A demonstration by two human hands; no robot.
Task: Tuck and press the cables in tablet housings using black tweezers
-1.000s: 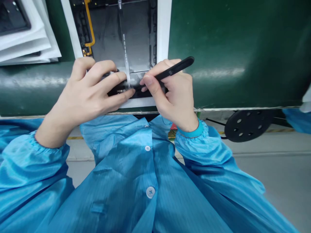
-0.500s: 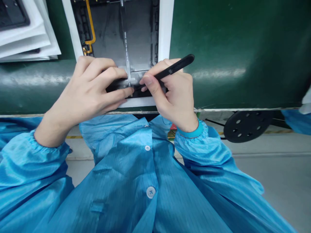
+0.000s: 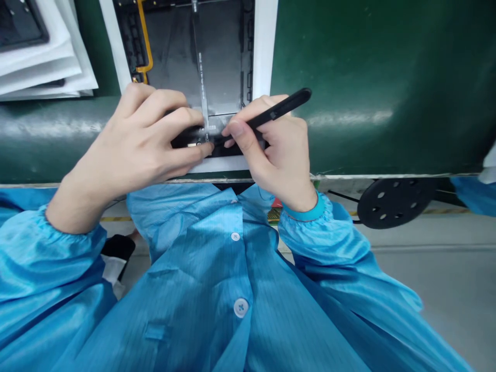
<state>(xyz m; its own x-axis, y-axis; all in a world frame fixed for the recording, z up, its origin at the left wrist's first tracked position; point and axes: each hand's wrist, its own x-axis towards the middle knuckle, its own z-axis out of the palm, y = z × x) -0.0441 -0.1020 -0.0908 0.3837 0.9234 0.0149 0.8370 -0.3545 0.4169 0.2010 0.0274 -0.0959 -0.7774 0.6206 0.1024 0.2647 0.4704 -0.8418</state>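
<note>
An opened tablet-like device [image 3: 225, 67] lies on a white sheet, with a dark inner panel and a narrow flat cable [image 3: 203, 82] running down its middle. My left hand [image 3: 149, 137] rests over the device's near left corner. Its fingers are apart, and two fingertips touch down beside the cable's lower end. In a pinch, my right hand [image 3: 277, 144] grips a slim black pen-like tool [image 3: 284, 107], its rounded end pointing up and right. The working tip is dark against the device, near my left fingertip, and hard to make out.
Dark panels layered with white sheets [image 3: 50, 57] are stacked at the left. An orange flex cable [image 3: 145, 46] runs along the device's left side. The green table mat [image 3: 368, 77] ends at a front edge close to my body. A round black stool seat [image 3: 395, 201] stands below.
My left hand has shifted slightly, with its wrist further left and its lower fingers drawn together. A small pale part now shows beneath them. My right hand and tool have hardly moved.
</note>
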